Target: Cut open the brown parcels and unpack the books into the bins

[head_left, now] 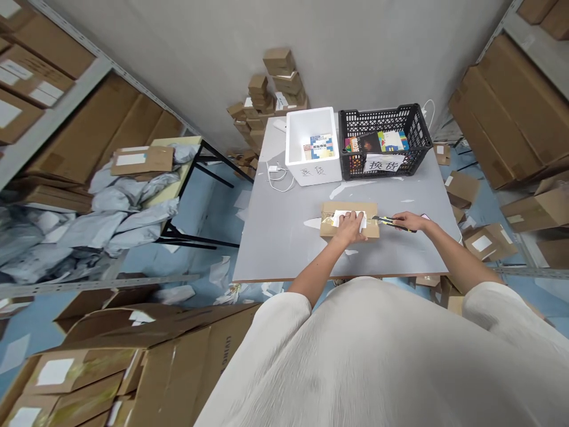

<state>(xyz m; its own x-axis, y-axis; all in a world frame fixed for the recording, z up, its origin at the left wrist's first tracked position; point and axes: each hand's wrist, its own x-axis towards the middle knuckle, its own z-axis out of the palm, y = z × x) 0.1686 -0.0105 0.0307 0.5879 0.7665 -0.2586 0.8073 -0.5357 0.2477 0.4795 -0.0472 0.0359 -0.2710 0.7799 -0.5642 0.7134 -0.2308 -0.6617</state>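
A small cardboard box (328,228) with a white label lies flat on the grey table (271,249), near its front edge. My left hand (350,226) rests on top of the box over the label, its fingers apart. At the right, my right hand (409,221) is wrapped round a black and yellow utility knife (387,221). The knife's tip is at the right end of the box. Whether the blade touches the cardboard is too small to tell.
Behind the box stand a white foam bin (313,172) and a black crate (422,145), both holding books. A white cable (282,178) lies at the table's left. Stacked boxes (288,83) stand beyond, grey parcels (93,228) at the left, and a large carton (191,356) at the lower left.
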